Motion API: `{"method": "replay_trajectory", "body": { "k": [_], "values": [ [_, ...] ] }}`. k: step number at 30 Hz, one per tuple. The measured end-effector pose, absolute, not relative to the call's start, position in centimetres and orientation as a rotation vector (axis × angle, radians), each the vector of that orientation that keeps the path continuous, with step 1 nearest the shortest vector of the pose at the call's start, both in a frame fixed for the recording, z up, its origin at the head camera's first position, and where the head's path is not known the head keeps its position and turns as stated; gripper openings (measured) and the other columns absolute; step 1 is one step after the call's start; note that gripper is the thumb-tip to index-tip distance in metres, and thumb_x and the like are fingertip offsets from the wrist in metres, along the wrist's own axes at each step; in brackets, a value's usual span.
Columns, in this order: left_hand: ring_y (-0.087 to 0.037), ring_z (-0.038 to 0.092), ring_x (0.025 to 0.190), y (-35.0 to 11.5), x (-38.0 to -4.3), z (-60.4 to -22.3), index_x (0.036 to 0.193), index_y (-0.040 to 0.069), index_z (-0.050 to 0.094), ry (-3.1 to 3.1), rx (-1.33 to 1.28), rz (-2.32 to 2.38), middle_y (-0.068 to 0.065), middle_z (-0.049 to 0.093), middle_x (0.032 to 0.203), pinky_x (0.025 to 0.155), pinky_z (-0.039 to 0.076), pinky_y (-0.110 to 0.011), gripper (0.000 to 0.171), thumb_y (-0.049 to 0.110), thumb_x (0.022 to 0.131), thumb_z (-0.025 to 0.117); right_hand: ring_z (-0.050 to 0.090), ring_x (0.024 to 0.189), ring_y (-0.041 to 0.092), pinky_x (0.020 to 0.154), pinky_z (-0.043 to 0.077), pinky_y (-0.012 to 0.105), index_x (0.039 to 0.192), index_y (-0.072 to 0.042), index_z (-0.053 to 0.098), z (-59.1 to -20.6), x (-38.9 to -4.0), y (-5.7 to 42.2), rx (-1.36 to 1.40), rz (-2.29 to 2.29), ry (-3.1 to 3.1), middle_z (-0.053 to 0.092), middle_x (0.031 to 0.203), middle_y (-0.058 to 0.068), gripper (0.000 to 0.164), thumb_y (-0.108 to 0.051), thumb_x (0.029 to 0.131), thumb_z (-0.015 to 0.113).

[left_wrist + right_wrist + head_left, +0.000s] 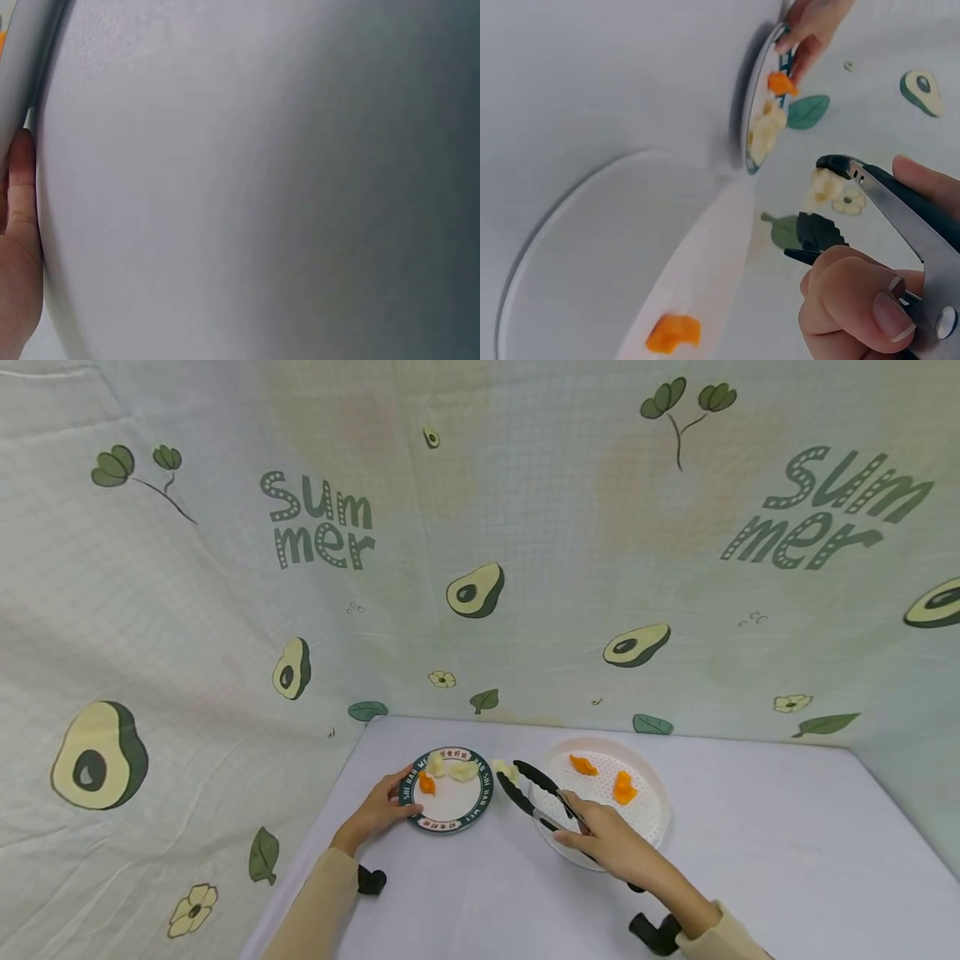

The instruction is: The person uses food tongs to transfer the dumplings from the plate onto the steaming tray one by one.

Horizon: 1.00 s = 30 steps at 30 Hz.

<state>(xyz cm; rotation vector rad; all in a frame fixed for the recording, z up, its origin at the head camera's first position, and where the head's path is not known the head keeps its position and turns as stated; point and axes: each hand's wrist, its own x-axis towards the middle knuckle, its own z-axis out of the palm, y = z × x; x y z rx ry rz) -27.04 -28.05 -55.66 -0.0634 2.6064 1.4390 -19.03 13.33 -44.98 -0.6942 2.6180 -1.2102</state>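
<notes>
My left hand [382, 806] grips the left rim of a small round plate [450, 808] with a dark green lettered border. On that plate lie an orange piece [427, 783] and pale yellow lumpy pieces [463, 771]. My right hand [611, 839] holds black-tipped metal tongs [551, 820]. Between the tong tips is another pale yellow lump [825, 186], held in the air between the plate and a larger white round tray [651, 822]. Two orange pieces [624, 788] rest in the tray. The left wrist view catches only part of the left hand [21, 247] beside the plate's edge.
A pale cloth covers the table [765, 835]. Behind it hangs a curtain [555, 527] printed with avocados and lettering. Black mounts [655, 934] sit at both wrists.
</notes>
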Motion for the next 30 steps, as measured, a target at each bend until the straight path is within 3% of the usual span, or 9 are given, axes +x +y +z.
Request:
{"method": "replay_trajectory", "body": {
  "k": [14,21,30],
  "values": [
    [-0.034,0.045,0.126,-28.3,-27.2,-55.9,0.156,0.017,0.036,2.609,-0.046,1.438,-0.02,0.038,0.149,0.108,0.043,-0.048,0.091,0.021,0.08,0.085,0.032,0.052,0.005,0.044,0.031,0.021,0.143,0.019,0.036,-45.6,-18.9,18.0,-0.578,-1.186,2.659,0.039,0.06,-0.005,0.08,-0.039,0.096,0.066],
    [-0.035,0.045,0.126,-28.3,-27.1,-56.0,0.155,0.018,0.037,2.614,-0.052,1.438,-0.02,0.039,0.148,0.108,0.042,-0.049,0.091,0.023,0.079,0.086,0.031,0.052,0.008,0.046,0.031,0.022,0.145,0.017,0.033,-46.6,-19.6,19.1,-0.446,-1.148,2.666,0.037,0.059,-0.003,0.076,-0.03,0.096,0.067],
    [-0.035,0.045,0.126,-28.0,-27.0,-55.7,0.155,0.017,0.037,2.613,-0.069,1.439,-0.021,0.039,0.148,0.109,0.042,-0.049,0.09,0.021,0.08,0.086,0.028,0.051,0.009,0.046,0.028,0.023,0.142,0.022,0.031,-47.5,-20.6,19.6,-0.47,-1.103,2.675,0.033,0.056,-0.004,0.075,-0.023,0.095,0.068]
  ]
}}
